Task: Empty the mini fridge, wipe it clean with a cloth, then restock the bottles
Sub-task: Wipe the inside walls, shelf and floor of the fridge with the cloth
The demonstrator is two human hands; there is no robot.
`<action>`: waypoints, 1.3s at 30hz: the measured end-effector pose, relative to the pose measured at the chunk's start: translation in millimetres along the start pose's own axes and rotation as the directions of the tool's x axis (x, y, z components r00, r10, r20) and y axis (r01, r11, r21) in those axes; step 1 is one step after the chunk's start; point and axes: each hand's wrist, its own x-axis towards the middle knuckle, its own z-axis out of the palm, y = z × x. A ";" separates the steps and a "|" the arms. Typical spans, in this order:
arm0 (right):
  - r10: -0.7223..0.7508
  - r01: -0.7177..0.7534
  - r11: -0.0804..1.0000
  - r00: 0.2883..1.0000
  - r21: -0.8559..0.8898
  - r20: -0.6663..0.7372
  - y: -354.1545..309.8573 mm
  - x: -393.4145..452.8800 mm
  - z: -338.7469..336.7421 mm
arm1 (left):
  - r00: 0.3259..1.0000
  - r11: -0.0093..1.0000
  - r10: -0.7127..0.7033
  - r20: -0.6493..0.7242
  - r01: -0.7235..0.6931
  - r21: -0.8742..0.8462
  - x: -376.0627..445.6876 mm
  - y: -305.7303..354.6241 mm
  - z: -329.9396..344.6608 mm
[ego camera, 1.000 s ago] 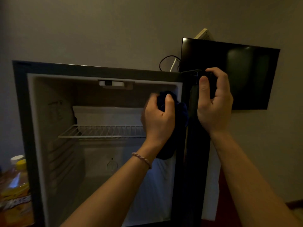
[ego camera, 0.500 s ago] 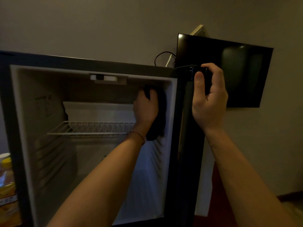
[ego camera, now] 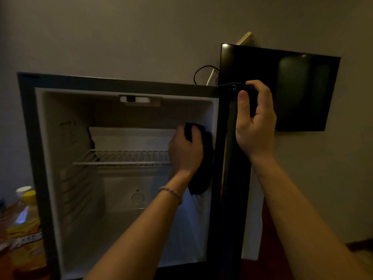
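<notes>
The mini fridge (ego camera: 125,83) stands open and holds no bottles; one white wire shelf (ego camera: 121,157) crosses its middle. Inside it, my left hand (ego camera: 184,150) presses a dark cloth (ego camera: 201,178) flat against the right inner wall, level with the shelf. The cloth hangs down below my wrist. My right hand (ego camera: 255,126) grips the top corner of the open black door (ego camera: 232,199), thumb on the near side. Bottles (ego camera: 25,215) with a white and a yellow cap stand outside, left of the fridge, partly cut off by its frame.
A dark wall-mounted television (ego camera: 292,87) hangs behind my right hand, with cables (ego camera: 203,72) running behind the fridge top. A plain wall fills the background. Reddish floor (ego camera: 272,249) shows to the right of the door.
My left hand moved with the cloth from the fridge's front right edge deeper in along the right wall, then lower to shelf height. My right hand kept its hold on the door.
</notes>
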 end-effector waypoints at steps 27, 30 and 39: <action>0.052 -0.028 0.971 0.994 -0.237 0.094 9.7 -93.9 -10.5 | 0.985 0.984 -0.168 -0.029 0.165 -0.067 -80.8 -54.6 -13.8; 0.056 -0.033 0.973 0.994 -0.228 0.096 9.4 -94.7 -11.0 | 0.989 0.982 -0.151 -0.007 0.149 -0.119 -69.9 -70.7 -11.5; 0.059 -0.040 0.976 0.995 -0.213 0.082 6.7 -96.1 -10.5 | 0.977 0.970 -0.212 -0.007 0.210 -0.123 -36.2 -105.7 5.1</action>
